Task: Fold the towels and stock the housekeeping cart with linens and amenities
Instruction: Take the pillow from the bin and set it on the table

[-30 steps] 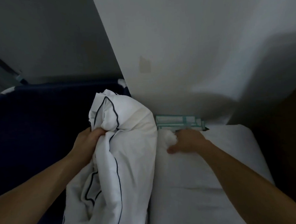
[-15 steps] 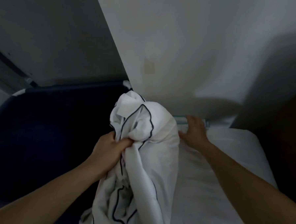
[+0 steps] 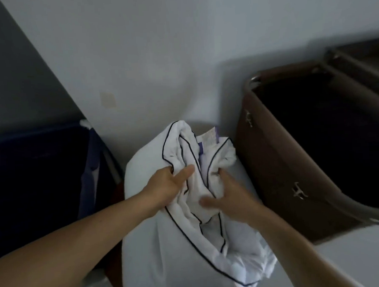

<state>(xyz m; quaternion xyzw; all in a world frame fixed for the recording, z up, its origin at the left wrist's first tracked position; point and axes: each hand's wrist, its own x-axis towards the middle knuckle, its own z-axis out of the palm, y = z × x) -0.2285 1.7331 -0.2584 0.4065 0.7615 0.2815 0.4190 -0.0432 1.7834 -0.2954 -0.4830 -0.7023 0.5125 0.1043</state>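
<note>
Scanning leftmost first: navy bin at far left, inside too dark to read. Left hand grips bunched top of white linen, fingers tucked into fold, thumb across dark piping. Linen hangs mid-scene between bin and hamper. Dim view: towel or pillowcase, probably the latter. Change: right hand has left white surface and now clutches linen's right side. Two-handed hold suggests shake-out or fold starting. Brown hamper at right, open, no linen in it.
</note>
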